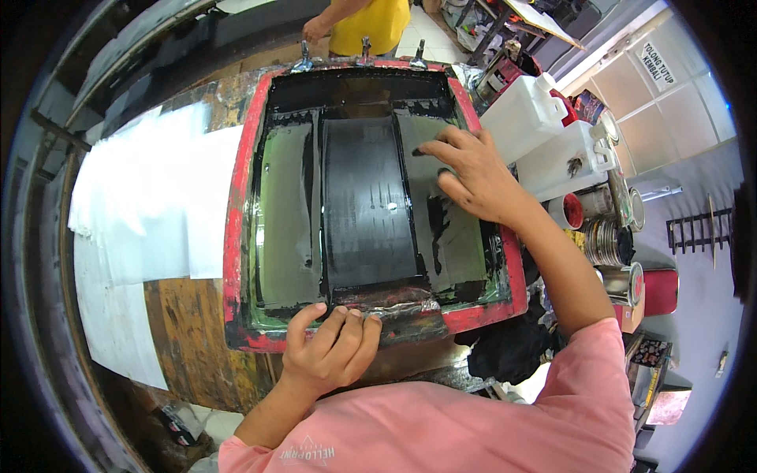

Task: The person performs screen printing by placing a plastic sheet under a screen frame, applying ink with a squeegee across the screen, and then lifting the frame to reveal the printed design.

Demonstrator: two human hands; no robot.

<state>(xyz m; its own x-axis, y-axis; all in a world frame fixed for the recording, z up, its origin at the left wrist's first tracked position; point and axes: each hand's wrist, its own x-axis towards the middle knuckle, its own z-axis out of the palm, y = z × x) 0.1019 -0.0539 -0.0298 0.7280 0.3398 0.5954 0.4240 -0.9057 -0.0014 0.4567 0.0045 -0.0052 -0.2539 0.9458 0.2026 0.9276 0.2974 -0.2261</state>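
A screen printing frame with red, ink-stained edges lies before me on a wooden table. Its mesh has a wide band of black ink down the middle, flanked by grey-green strips. The fingers of my left hand curl over the frame's near edge, left of centre, and grip it. Over the right part of the mesh is my right hand, its fingers bent but apart and holding nothing. Black ink darkens its fingertips. Whether those fingertips touch the mesh, I cannot tell.
White sheets cover the table's left part. Metal clamps stand along the frame's far edge. White jerrycans and several cans crowd the right. A black cloth lies near right. Another person in yellow stands beyond the table.
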